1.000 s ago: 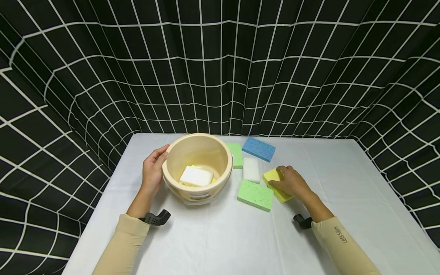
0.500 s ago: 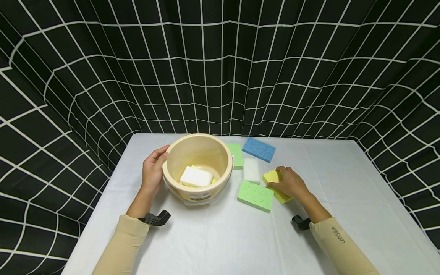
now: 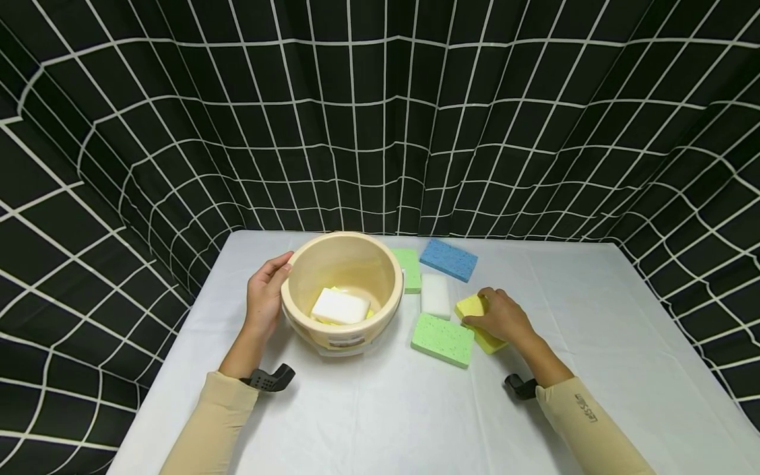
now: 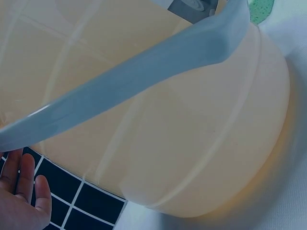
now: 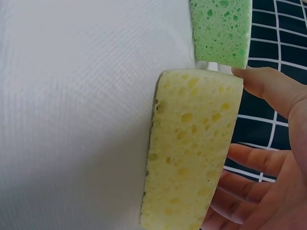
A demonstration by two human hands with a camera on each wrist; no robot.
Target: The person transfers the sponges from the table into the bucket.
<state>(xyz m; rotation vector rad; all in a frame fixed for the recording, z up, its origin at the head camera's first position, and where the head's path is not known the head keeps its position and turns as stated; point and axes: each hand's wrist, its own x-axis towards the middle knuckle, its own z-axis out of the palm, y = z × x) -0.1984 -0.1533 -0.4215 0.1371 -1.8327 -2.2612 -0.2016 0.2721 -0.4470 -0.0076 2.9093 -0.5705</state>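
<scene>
Yellow sponge is lying on the white table, to the right of the bucket and well apart from it. Right hand is covering its top, fingers curling over the far edge and thumb pressing the near side, so it is gripping the sponge; the right wrist view shows the sponge sitting between thumb and fingers, with its underside facing the cloth.

Left hand is resting against the bucket's left wall, palm flat to the curve and fingers nearly straight, thumb reaching up by the rim. The left wrist view is showing mostly the cream wall with the grey handle folded down across it, and only fingertips at the lower left corner.

Inside the bucket a white block is lying on top of something yellow, of which only slivers are showing.

Right of the bucket, a green sponge is lying nearest the person, its right end just beside the yellow sponge. A white sponge is sitting beyond it, between bucket and yellow sponge. Another green one is lying tucked against the bucket's far right side, and a blue sponge is lying farthest back, near the black grid curtain.
</scene>
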